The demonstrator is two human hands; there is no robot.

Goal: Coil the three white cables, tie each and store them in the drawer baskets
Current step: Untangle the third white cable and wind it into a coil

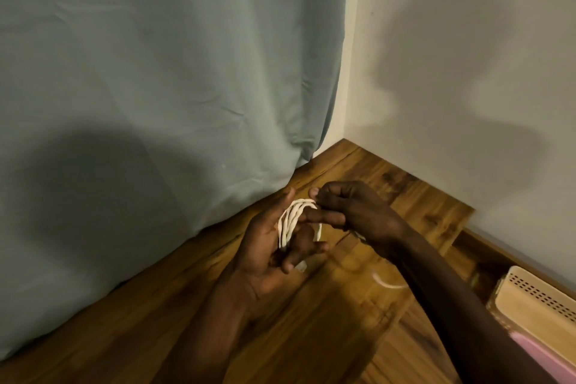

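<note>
The white cable (291, 223), a smooth round cord wound into several stacked loops, sits mid-scene above the glossy wood-grain table (358, 299), draped across the half-curled fingers of the left hand (271, 246), which cradle rather than clamp it. The right hand (352, 210) is pinched closed on the top of the bundle; to finish well, keep the loops equal and flat and bind the loose tail around the middle. A perforated beige basket (542, 299) lies at near right; a matte grey-green curtain (156, 72) hangs far left.
</note>
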